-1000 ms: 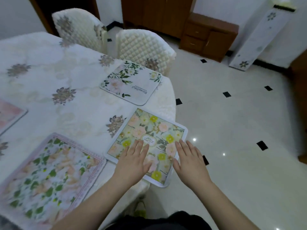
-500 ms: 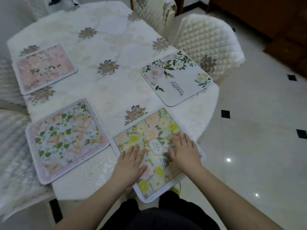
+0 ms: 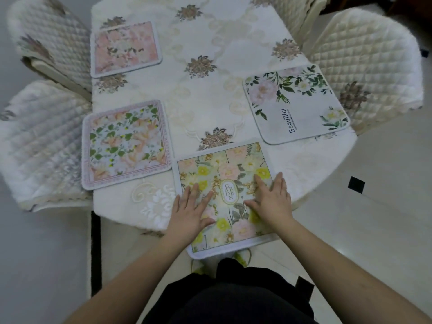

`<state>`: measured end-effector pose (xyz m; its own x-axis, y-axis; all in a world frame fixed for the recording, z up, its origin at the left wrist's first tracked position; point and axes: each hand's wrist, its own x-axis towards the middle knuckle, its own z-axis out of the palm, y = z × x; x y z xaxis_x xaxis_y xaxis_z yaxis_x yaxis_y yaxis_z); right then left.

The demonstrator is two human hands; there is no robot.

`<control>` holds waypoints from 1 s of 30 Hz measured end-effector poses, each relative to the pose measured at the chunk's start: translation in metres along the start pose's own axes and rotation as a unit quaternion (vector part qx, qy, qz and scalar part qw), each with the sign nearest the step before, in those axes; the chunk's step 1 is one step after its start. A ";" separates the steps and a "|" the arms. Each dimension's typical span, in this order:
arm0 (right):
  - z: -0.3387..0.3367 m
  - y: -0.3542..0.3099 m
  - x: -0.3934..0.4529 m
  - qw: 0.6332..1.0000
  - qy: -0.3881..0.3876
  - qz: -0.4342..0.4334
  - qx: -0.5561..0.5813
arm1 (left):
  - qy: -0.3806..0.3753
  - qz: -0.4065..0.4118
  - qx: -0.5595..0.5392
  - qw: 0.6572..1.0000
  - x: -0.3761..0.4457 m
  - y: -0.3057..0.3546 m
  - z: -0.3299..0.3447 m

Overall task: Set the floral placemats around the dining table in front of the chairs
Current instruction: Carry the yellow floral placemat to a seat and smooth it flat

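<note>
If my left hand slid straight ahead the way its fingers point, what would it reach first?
Probably the oval label on the yellow placemat your left hand presses; the fingers angle right, though the line may pass just beside it.

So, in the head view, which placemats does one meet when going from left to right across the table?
Pink placemat and green-leaf placemat, one behind the other at the left → yellow-flower placemat under the left hand and right hand → white "Beautiful" placemat.

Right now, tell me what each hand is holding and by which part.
Nothing is gripped. The left hand and right hand lie flat on the yellow-and-pink floral rectangular placemat, pressing its near half, either side of its oval label.
</note>
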<state>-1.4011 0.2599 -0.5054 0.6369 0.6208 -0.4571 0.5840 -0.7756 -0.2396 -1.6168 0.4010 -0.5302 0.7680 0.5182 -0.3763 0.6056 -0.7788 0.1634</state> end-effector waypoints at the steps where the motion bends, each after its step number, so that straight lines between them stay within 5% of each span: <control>1: -0.001 0.001 0.001 1.000 -0.005 0.003 0.002 | 0.005 -0.036 -0.025 0.999 -0.003 0.002 0.000; 7: 0.005 0.004 -0.002 0.999 0.052 -0.001 0.014 | 0.025 -0.217 -0.186 0.958 -0.015 0.017 0.002; 12: 0.012 0.008 -0.009 0.995 0.098 -0.015 0.015 | 0.056 -0.200 -0.254 0.944 -0.022 0.018 -0.001; 17: 0.003 0.007 -0.019 0.977 0.152 -0.020 0.146 | 0.104 -0.143 -0.364 0.915 -0.038 0.016 -0.022; 30: -0.031 0.005 -0.109 0.937 0.240 -0.071 0.243 | 0.169 -0.094 -0.416 0.888 -0.111 0.021 -0.068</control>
<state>-1.4523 0.1917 -0.4299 0.7915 0.6109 0.0186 0.4556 -0.5695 -0.6841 -1.6748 0.3510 -0.4230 0.5712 0.7971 -0.1957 0.5654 -0.2093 0.7978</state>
